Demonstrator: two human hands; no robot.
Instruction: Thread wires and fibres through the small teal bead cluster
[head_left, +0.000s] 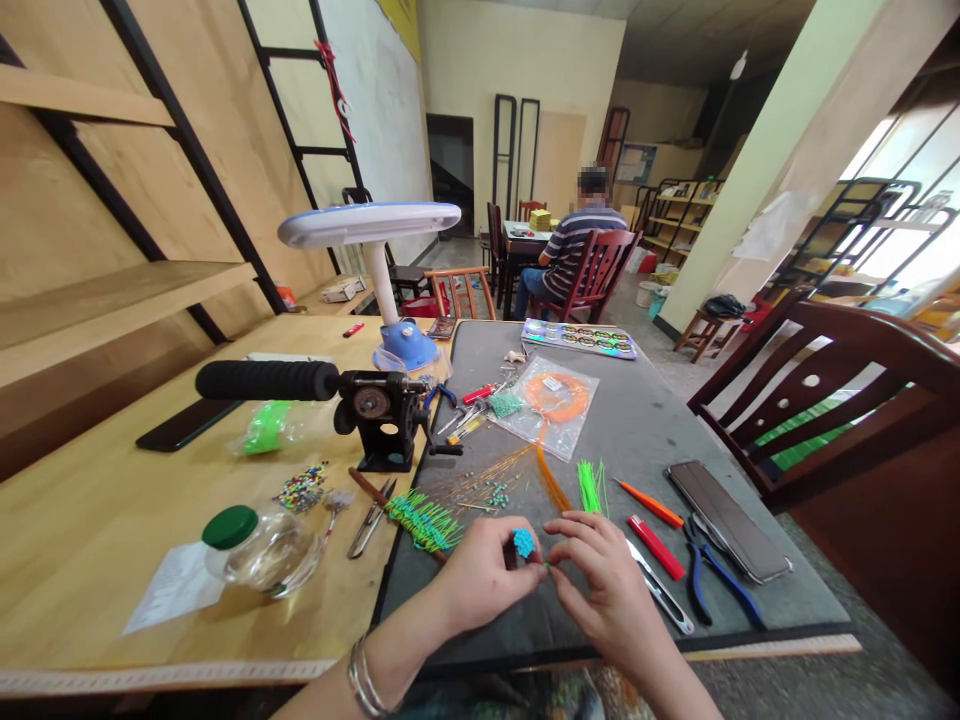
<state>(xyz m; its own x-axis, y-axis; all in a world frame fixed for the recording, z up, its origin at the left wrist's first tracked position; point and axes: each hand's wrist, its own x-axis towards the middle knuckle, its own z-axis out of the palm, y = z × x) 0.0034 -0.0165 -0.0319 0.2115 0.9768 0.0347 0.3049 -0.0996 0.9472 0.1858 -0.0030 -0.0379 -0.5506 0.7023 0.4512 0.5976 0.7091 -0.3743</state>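
Note:
My left hand is closed around a small blue beaded cluster, which shows between thumb and forefinger. Close on its right, my right hand pinches at a short green strand that runs by the left fingertips; the fingers partly hide it. Left of my hands lies a bundle of green strands with blue beads. Bright green strands lie just beyond my right hand, and an orange bundle lies beyond both hands. Loose turquoise beads are scattered on the grey mat.
Blue-handled pliers, a red tool, an orange pen-like tool and a phone lie at right. A black hand-cranked device, a lamp and a green-lidded jar stand at left. A seated person is behind.

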